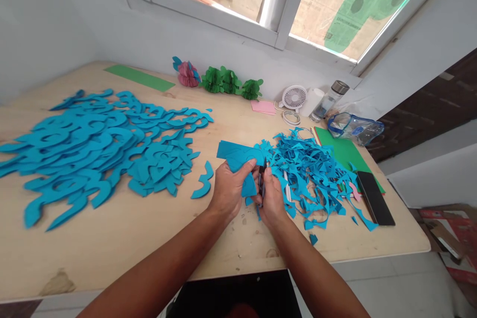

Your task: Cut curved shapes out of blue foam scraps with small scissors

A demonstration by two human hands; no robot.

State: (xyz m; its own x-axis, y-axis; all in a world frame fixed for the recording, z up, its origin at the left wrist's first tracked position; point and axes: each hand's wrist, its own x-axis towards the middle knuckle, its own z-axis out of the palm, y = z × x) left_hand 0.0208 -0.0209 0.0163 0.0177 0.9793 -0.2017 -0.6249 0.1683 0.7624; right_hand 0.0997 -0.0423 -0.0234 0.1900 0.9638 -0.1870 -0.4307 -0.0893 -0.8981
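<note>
My left hand (229, 186) is closed on a piece of blue paper (238, 155), its thumb pressed on top. Faint curved lines show on the paper. In my right hand (274, 196) is a pair of scissors (262, 179), with dark blades at the paper's right edge; the handles are partly hidden by my fingers. Just left of my hands lies a wavy blue cut-out (203, 181). Right beside the scissors spreads a heap of blue paper scraps (309, 169).
Many curved blue cut-outs (82, 144) cover the table's left side, with a smaller pile (162, 164) beside them. Along the wall stand green paper shapes (223, 80), a small fan (294, 97) and a bottle (330, 102). A phone (375, 198) lies at the right.
</note>
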